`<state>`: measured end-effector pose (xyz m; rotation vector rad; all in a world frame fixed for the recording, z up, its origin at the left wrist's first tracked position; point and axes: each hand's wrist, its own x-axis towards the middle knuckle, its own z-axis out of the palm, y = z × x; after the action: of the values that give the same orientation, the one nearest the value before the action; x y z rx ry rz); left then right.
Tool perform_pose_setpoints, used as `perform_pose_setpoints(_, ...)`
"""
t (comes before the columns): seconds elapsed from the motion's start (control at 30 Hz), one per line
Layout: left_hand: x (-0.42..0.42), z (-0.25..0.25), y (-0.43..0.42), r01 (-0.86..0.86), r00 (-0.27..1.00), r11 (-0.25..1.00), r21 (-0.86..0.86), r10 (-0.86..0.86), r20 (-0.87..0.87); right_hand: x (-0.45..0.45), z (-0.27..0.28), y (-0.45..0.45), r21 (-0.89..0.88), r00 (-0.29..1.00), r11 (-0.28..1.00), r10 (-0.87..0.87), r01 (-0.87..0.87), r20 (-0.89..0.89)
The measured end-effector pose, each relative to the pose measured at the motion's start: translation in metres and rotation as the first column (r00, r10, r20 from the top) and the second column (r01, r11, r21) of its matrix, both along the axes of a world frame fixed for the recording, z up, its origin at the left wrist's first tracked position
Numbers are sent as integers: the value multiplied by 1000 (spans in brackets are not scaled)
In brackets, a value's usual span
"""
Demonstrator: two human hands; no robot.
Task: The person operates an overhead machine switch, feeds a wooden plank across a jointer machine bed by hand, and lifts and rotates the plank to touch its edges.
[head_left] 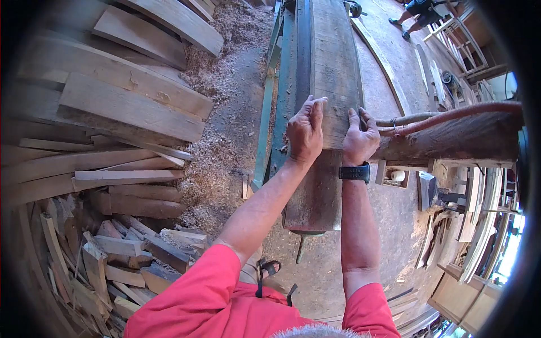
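Observation:
A long, thick wooden plank (337, 62) lies lengthwise on the bed of a machine (315, 194) that looks like a jointer, its near end between my hands. My left hand (306, 130) is closed at the plank's left edge, fingers bunched near the fence (302, 56). On the right edge, my right hand (360, 139) grips the plank with the thumb on top and fingers over the side; a black watch sits on that wrist. The undersides of both grips are hidden.
Stacked boards (129, 107) and offcuts (124, 253) fill the left side, with shavings (220, 152) on the floor. A heavy beam (451, 138) with hoses (451, 115) stands close at right. Another person's legs (414, 23) show at upper right.

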<state>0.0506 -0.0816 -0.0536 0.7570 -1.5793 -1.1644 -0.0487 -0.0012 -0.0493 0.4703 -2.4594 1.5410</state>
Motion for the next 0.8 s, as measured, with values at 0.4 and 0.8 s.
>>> perform_pose_setpoints(0.4,-36,0,-43,-19,998,998,58,15,59,-45,-15,-44,1,999,1000,-13,13,43)
perform_pose_setpoints(0.8,-68,-3,-75,-59,997,998,23,57,58,-73,-13,-78,-10,999,1000,-27,28,31)
